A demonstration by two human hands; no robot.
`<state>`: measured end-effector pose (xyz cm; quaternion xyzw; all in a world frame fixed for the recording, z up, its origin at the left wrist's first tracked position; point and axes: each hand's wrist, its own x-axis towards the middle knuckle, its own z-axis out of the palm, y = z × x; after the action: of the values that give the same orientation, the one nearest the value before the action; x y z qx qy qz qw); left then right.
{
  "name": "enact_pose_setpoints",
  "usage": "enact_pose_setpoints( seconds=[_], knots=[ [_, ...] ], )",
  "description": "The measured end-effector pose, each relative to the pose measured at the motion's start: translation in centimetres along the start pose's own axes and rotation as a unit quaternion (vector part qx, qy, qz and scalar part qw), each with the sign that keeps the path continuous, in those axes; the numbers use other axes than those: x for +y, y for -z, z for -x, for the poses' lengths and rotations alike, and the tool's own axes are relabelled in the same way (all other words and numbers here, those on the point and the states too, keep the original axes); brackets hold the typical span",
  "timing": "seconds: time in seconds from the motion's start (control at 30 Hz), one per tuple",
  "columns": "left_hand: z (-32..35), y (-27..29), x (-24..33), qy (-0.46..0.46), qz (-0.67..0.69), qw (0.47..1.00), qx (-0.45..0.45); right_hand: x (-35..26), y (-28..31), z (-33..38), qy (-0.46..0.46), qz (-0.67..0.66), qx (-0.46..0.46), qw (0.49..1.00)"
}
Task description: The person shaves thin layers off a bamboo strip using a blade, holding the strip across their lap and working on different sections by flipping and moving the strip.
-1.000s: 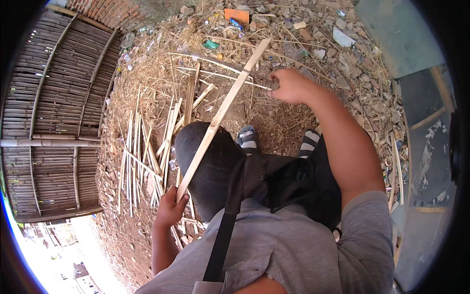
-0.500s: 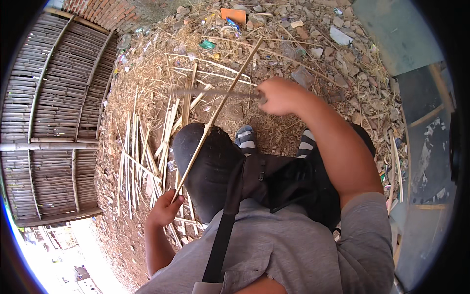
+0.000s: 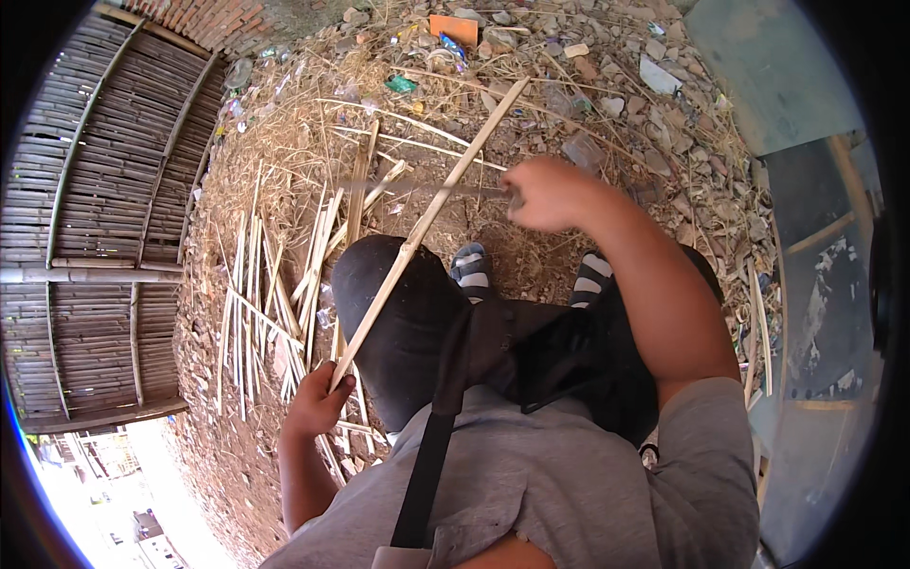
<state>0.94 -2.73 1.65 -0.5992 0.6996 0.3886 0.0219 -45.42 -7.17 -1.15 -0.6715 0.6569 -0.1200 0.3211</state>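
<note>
My left hand (image 3: 318,402) is closed around the near end of a long bamboo strip (image 3: 406,254). The strip slants up and away to the right, passing over my dark-trousered left knee, with its pale broad face showing. My right hand (image 3: 550,194) grips the handle of a long thin blade (image 3: 474,191), which looks like a large knife. Motion blurs the blade as it points left across the strip's far half. Whether its edge touches the strip I cannot tell.
Several split bamboo strips (image 3: 248,313) lie on the dirt ahead and left. Straw, stones and litter cover the ground beyond, including a green plastic scrap (image 3: 400,84) and an orange piece (image 3: 454,30). A bamboo-slat panel (image 3: 90,190) stands left; grey sheets (image 3: 820,284) stand right.
The bamboo strip has turned in my left hand, so a wider, paler side shows. Its far end has shifted slightly right. The blade and my right hand have moved slightly nearer and right.
</note>
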Motion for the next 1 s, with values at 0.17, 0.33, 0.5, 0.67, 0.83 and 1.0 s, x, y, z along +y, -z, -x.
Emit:
enact_pose_setpoints(
  seconds=[0.17, 0.33, 0.5, 0.67, 0.83, 1.0],
  knots=[
    [0.4, -0.6, -0.4, -0.011, -0.085, 0.994, 0.068, -1.4, -0.4, -0.1, 0.074, 0.059, -0.066, 0.993],
    [0.0, -2.4, -1.6, -0.063, -0.112, 0.982, 0.138, 5.4, 1.3, -0.9, -0.090, -0.084, 0.094, 0.988],
    [0.0, -1.8, -1.6, -0.108, -0.166, 0.967, 0.160, -0.4, -0.5, 0.3, 0.007, 0.048, -0.025, 0.999],
    [-0.4, -1.8, -1.5, -0.096, -0.157, 0.972, 0.144, 1.9, 0.2, -0.1, 0.050, 0.033, -0.025, 0.998],
    [-0.6, -2.6, -2.7, -0.104, -0.140, 0.973, 0.152, 5.4, 3.6, 0.3, -0.149, -0.133, 0.058, 0.978],
    [-0.3, -2.8, -2.2, -0.111, -0.162, 0.966, 0.166, -0.2, -1.0, -0.4, 0.031, -0.008, -0.088, 0.996]
  ],
)
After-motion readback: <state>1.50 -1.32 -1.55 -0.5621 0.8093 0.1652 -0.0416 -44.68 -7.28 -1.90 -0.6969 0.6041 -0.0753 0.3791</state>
